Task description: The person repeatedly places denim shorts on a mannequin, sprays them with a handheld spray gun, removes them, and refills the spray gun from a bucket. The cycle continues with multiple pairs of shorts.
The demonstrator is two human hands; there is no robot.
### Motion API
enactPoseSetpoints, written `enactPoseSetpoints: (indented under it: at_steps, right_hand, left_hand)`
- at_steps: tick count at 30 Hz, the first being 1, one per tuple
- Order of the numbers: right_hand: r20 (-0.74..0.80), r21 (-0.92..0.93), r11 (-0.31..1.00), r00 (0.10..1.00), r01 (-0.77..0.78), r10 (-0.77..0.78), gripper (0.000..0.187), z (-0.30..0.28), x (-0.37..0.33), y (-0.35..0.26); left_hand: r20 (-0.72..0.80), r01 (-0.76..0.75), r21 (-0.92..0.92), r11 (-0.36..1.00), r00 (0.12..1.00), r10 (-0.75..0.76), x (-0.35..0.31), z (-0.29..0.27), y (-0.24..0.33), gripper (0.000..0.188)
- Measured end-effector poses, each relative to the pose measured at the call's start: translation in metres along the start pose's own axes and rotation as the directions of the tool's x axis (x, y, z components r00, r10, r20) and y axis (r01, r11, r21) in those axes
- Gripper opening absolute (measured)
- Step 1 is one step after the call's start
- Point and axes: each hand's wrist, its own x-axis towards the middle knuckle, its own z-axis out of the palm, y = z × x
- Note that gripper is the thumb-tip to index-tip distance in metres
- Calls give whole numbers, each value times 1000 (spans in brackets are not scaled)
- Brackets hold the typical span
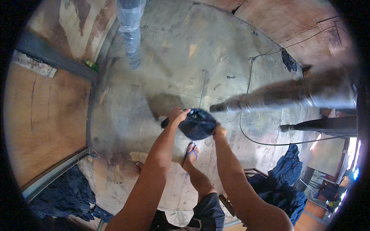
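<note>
A dark blue piece of cloth [198, 125], perhaps a garment, hangs between my two hands above the floor. It is blurred by motion, so its exact kind cannot be made out. My left hand [178, 115] is closed on its upper left edge, and a small dark end sticks out left of that hand. At its lower right edge, my right hand [219, 131] grips the cloth with bent fingers. Both arms reach forward from the lower edge. Just below the cloth is my sandalled foot [191, 152]; part of the other foot shows beside my left forearm.
Plastic-wrapped tubes hang in from the top [130, 32] and from the right [285, 93], with a darker tube [327, 125] below. A black cable [250, 75] loops across the stained floor [173, 42]. Dark cloth heaps lie lower left [63, 194] and lower right [283, 183]. A wooden panel [50, 119] stands left.
</note>
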Motion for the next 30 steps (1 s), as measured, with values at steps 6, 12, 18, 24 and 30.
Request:
enactPoseSetpoints:
  at_steps: [6,12,18,24,30]
  right_hand:
    - [144,392,889,940,234,-311,18,45,-101,-52]
    - [516,277,752,567,598,-641,7,204,-235,-153]
    - [594,484,844,621,231,-511,11,144,-338,-243]
    - [518,598,784,665,169,-538,12,-60,-380,-310]
    - [192,719,554,646,419,-739,22,-290,-394,-415]
  left_hand:
    - [-280,-5,-455,890,950,-138,19,-65,-139,60]
    - [-786,-452,-535,714,577,-223,18,-299,-239,46]
    - [-822,-393,-237,888,569,32,-105,-471,-149,36]
    - [-772,-440,-208,874,622,130,-244,-447,-8,51]
    - [-714,-719,-308,623,608,348,-361,-458,209,48]
